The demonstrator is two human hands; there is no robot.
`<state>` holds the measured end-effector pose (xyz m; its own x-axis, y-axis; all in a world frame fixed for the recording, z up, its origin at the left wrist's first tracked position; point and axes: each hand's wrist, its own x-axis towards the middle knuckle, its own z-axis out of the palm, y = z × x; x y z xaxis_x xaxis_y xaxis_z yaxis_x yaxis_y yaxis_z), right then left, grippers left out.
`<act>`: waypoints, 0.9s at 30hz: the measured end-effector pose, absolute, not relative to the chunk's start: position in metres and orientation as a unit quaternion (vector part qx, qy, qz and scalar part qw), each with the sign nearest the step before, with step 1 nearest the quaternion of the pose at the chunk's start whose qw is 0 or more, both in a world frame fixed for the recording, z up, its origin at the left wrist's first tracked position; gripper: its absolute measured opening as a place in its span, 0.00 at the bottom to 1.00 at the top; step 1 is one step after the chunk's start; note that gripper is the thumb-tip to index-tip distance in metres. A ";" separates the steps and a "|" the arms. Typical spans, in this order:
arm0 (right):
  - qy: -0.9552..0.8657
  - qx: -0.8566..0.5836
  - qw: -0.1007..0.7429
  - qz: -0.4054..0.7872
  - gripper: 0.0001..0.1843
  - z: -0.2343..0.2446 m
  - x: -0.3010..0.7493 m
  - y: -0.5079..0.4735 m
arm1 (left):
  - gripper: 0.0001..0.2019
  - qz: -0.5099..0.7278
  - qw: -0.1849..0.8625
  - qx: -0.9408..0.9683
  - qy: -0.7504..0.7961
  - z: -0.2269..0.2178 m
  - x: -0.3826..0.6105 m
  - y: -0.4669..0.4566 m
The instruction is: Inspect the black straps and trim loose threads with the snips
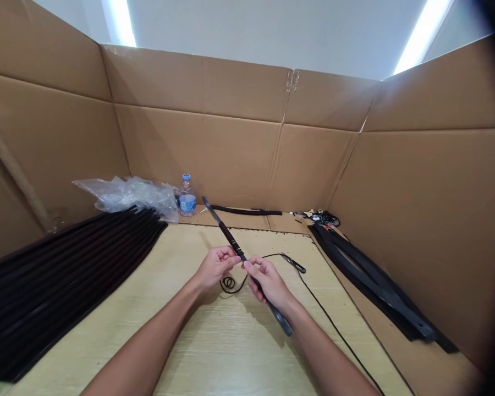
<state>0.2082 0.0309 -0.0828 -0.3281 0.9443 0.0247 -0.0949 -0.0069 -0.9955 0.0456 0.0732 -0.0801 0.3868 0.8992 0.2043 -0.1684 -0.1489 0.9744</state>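
A long, thin black strip (277,314) slants over the table, its far end pointing up and left. Dark cord wrapping (227,234) covers a stretch of it beyond my hands. My right hand (268,280) is closed round the strip just below the wrapping. At the wrapping's near end, my left hand (219,265) pinches with thumb and fingertips on the strip; whether cord is between them too is hidden. Thin black cord (228,284) lies in small loops beneath my hands. Black-handled scissors (295,264) rest to the right, with cord running beside them toward the near edge.
Many black strips (74,275) lie side by side on the left. More flat black strips (375,283) are piled at right. Behind stand a water bottle (187,201) and crumpled clear plastic (138,195). Tangled black cord (328,218) sits at back right. Cardboard walls (198,148) enclose the table.
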 end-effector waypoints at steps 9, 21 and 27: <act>-0.575 -0.415 0.452 0.541 0.29 -0.089 0.206 0.038 | 0.22 0.462 0.588 0.580 0.323 -0.083 0.048 0.077; -0.468 -0.304 0.536 0.633 0.21 -0.085 0.204 0.036 | 0.20 0.491 0.573 0.565 0.334 -0.082 0.047 0.076; -0.409 -0.324 0.530 0.669 0.28 -0.085 0.204 0.035 | 0.22 0.482 0.579 0.566 0.335 -0.081 0.050 0.075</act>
